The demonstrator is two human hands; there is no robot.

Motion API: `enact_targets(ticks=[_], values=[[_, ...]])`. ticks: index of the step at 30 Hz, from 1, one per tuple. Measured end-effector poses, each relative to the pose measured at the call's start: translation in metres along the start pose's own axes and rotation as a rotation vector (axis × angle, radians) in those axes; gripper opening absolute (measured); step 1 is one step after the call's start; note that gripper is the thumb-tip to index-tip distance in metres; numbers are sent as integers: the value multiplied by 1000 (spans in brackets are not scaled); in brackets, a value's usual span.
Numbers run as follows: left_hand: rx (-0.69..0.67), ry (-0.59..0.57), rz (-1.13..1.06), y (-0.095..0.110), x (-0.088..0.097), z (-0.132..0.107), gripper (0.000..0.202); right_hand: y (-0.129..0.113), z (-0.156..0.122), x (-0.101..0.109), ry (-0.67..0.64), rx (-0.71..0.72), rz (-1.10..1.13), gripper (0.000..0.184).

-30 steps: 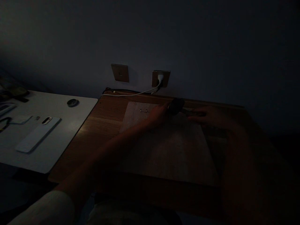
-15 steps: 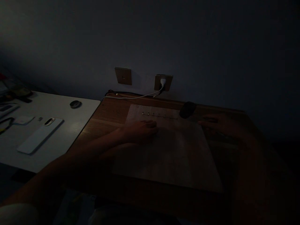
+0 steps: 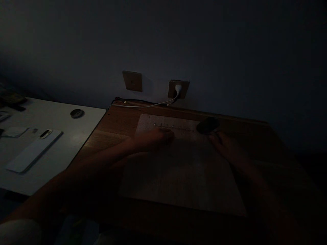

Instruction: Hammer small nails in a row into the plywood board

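A pale flat board (image 3: 178, 183) lies on the wooden desk, with a row of small upright metal pins (image 3: 167, 126) near its far edge. My left hand (image 3: 159, 137) rests over the board just below the pins, its fingers curled together. Whatever may be in them is lost in the dark. At the board's far right corner sits a dark rounded object (image 3: 207, 125), its kind unclear. My right hand (image 3: 226, 144) is at its near right edge, fingertips and thumb appearing closed on it.
White and dark cables (image 3: 143, 106) run along the wall edge to a plugged socket (image 3: 178, 89), beside another wall plate (image 3: 132, 81). On the adjoining white table (image 3: 84, 126) lie a phone (image 3: 34, 151), a small round dish (image 3: 77, 113) and other items at far left.
My right hand has come in leftward from the desk's right side to the dark object, which has shifted slightly nearer. My left hand stays over the board. The view has turned slightly right.
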State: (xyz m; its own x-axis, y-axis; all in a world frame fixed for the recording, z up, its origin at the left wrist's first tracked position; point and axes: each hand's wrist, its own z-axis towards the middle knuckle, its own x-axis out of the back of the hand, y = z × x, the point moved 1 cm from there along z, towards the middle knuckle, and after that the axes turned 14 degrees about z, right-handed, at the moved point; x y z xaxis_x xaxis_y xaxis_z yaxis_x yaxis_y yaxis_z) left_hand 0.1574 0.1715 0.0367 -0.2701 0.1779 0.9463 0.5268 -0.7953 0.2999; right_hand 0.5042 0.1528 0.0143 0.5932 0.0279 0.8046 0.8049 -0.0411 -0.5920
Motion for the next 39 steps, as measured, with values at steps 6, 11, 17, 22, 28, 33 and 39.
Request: enact_targets(ticks=[6,11,17,22,28,33,39], values=[[14,146,-94,-2,-4,62,19,3,-3,-5,61,9,28,50],[78,168,-100,-3,-17,110,26,7,-2,-3,113,32,63,51],[105,164,-85,-1,-34,129,30,9,-4,-5,106,-23,92,51],[131,213,-98,-2,-45,129,28,8,-5,-5,122,-33,71,47],[109,234,-100,-1,-49,124,24,5,-5,-3,98,-39,88,44],[74,223,-82,1,-53,126,26,5,-5,-2,78,-26,106,44],[155,208,-11,4,-56,128,24,5,-9,-2,109,12,147,43]])
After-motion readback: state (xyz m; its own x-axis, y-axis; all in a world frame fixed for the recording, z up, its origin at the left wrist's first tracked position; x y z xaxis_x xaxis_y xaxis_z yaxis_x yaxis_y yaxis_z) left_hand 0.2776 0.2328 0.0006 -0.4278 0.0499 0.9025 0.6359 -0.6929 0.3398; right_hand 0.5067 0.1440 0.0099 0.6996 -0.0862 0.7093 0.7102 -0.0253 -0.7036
